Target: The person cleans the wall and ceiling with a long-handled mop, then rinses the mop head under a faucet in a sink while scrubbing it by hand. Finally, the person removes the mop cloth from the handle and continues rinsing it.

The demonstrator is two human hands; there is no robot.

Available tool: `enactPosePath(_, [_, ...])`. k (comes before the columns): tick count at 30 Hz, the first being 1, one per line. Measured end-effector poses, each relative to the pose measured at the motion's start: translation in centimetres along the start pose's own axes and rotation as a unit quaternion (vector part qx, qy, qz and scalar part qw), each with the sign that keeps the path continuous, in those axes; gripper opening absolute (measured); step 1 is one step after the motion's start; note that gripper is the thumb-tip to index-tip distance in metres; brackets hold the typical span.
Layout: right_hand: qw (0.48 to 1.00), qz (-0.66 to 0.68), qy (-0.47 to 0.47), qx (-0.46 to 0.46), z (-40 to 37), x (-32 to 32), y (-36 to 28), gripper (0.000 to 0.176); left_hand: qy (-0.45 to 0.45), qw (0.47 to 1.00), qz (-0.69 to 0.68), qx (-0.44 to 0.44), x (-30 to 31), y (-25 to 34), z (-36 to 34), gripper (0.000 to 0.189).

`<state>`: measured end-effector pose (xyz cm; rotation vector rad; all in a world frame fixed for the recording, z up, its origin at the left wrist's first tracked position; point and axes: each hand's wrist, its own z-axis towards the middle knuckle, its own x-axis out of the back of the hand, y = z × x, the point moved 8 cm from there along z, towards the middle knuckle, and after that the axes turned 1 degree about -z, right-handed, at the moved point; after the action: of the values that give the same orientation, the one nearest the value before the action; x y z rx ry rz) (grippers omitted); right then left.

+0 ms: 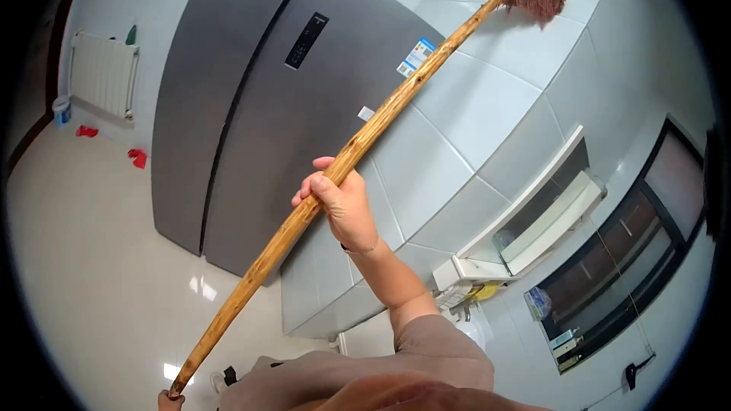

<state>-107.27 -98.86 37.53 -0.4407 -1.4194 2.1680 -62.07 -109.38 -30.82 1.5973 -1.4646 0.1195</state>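
A long wooden pole (265, 261) runs diagonally from the lower left to the upper right. At its top end a shaggy reddish-brown mop head (544, 1) lies against or close to the white wall tiles. My right hand (335, 194), on a raised arm, is closed around the middle of the pole. Down at the lower left, my left hand (170, 402) grips the pole's bottom end, partly cut off by the frame edge.
A grey refrigerator (304, 106) stands behind the pole. A radiator (103, 72), red items (138, 157) and a small bucket (62, 110) are at the left. An open mirror cabinet (525, 217), a dark-framed window (624, 259) and bottles (564, 342) are at the right.
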Motion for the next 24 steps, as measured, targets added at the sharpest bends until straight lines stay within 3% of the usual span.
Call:
enactPosePath(4, [0.996, -0.058, 0.057, 0.025, 4.5, 2.9, -0.7, 0.026, -0.029, 0.997, -0.003, -0.076, 2.2, 5.6, 9.6, 0.049])
enactPosePath(6, [0.995, -0.062, 0.068, 0.036, 5.6, 4.4, -0.4, 0.024, -0.078, 0.985, -0.075, -0.130, 1.0, 8.8, 13.4, 0.044])
enactPosePath(8, [0.991, -0.073, 0.090, 0.069, 8.0, 6.3, -1.7, 0.021, -0.019, 0.978, -0.191, -0.084, 6.7, 17.5, 13.1, 0.028])
enactPosePath(11, [0.985, -0.092, 0.101, 0.108, 12.2, 9.0, -3.3, 0.019, 0.014, 0.984, -0.133, -0.120, 9.3, 25.2, 15.9, 0.030])
enactPosePath(17, [0.966, -0.080, 0.107, 0.222, 22.6, 13.7, -12.2, 0.016, 0.150, 0.932, -0.192, -0.269, 18.3, 44.5, 16.0, 0.026])
enactPosePath(19, [0.967, -0.033, 0.061, 0.245, 26.8, 14.8, -17.4, 0.022, 0.222, 0.891, -0.160, -0.364, 22.6, 52.0, 14.6, 0.025])
enactPosePath(21, [0.956, -0.034, 0.051, 0.288, 30.5, 16.3, -22.2, 0.036, 0.237, 0.843, -0.201, -0.439, 27.5, 59.4, 11.6, 0.024])
enactPosePath(24, [0.956, -0.051, 0.111, 0.268, 32.1, 16.3, -24.8, 0.076, 0.194, 0.796, -0.184, -0.544, 35.5, 70.5, 7.1, 0.032])
